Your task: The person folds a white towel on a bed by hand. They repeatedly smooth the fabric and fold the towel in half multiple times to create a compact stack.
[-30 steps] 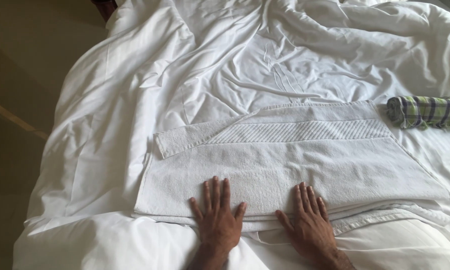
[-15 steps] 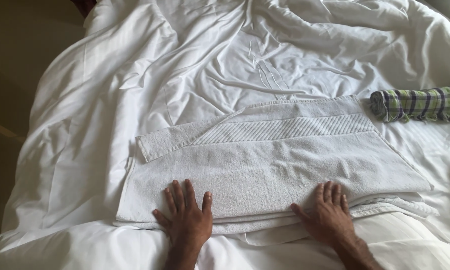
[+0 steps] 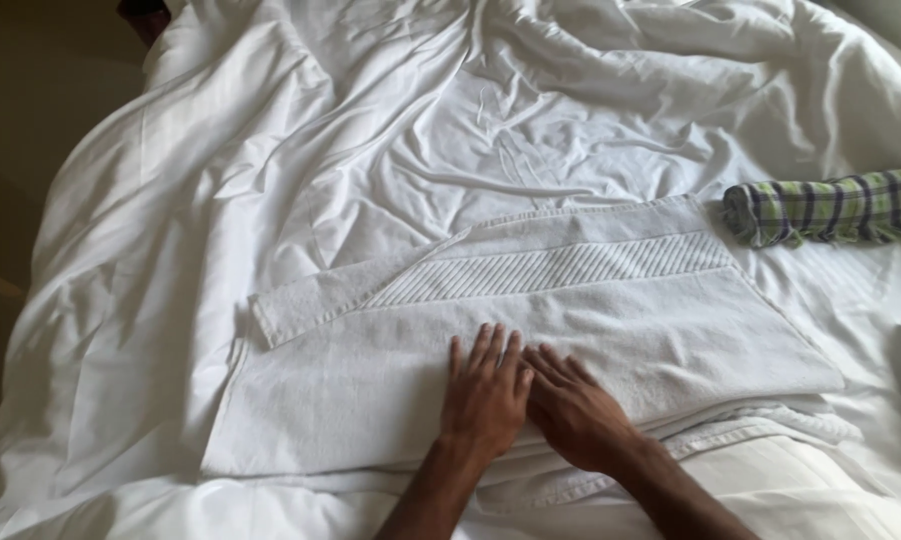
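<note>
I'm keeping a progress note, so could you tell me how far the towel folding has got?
Done: the white towel lies folded into a broad band on the rumpled white sheet, and a checked cloth sits rolled nearby. In hand: left hand and right hand press flat, side by side, on its near edge. Left: the towel is not yet rolled or folded smaller.

Both hands are lying flat on a folded white towel [image 3: 530, 330] spread over the bed [image 3: 270, 180]. The left hand [image 3: 485, 395] and right hand [image 3: 573, 410] are sitting side by side near the towel's front edge, fingers [image 3: 490, 345] spread, and the index fingers are just about touching. A rolled green plaid cloth [image 3: 825, 207] is lying off by the towel's far right corner, on rumpled white sheets.
</note>
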